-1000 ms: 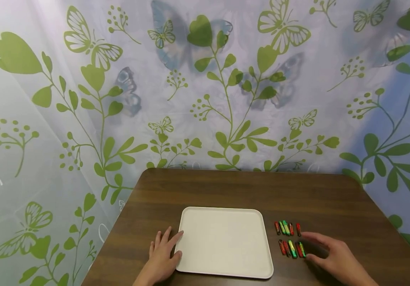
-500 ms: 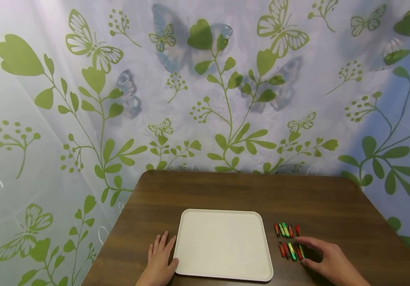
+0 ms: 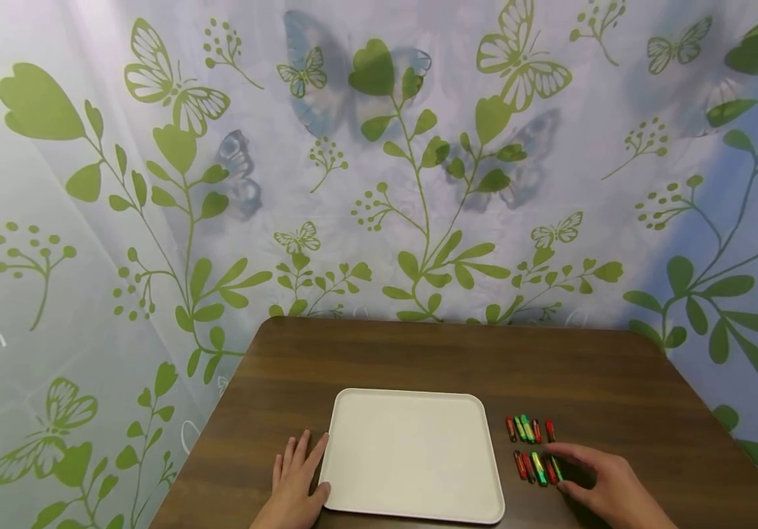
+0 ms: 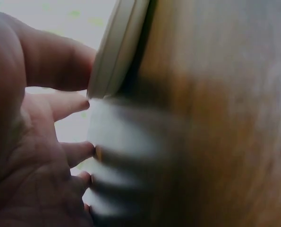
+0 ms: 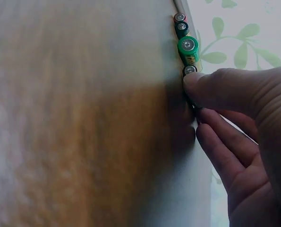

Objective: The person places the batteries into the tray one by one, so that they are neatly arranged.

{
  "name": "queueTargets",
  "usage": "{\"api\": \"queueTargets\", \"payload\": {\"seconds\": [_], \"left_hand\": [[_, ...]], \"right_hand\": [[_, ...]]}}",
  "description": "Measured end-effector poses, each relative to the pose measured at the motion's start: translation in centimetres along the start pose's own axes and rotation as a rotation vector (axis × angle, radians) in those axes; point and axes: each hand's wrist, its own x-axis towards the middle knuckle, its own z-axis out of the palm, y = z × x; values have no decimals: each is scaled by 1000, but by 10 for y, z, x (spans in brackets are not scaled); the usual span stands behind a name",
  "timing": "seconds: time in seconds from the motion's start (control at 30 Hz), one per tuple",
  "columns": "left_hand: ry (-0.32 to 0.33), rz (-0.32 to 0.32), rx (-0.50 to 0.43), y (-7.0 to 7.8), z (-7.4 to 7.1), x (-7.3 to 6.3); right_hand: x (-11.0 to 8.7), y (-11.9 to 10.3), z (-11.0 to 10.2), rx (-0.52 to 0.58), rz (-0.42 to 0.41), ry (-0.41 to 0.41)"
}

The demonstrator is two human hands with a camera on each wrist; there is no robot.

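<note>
R hand [image 3: 607, 481] half-closed, thumb & forefinger pinching end battery [image 3: 557, 469] of near row, on bench [image 3: 445, 353] R of tray [image 3: 412, 455]. L hand [image 3: 295, 485] spread, thumb touching tray, grips nothing. Best pinch lightly, w/o nudging neighbour batteries [image 3: 539, 469].

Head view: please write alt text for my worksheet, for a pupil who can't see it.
A person's right hand is curled at the right end of the nearer of two rows of batteries on a dark wooden table. The left hand rests with its thumb at the left edge of a pale tray. Behind is a leaf-and-butterfly backdrop.
</note>
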Motion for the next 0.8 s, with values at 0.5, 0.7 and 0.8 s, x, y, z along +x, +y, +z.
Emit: {"api": "queueTargets", "payload": {"seconds": [0.5, 0.7, 0.8], "left_hand": [[-34, 48, -60, -11, -4, -1], [-7, 59, -42, -12, -2, -2], [3, 63, -38, -11, -2, -2]], "right_hand": [[8, -22, -10, 9, -80, 182], [25, -42, -10, 26, -232, 312], [33, -53, -9, 47, -256, 324]]}}
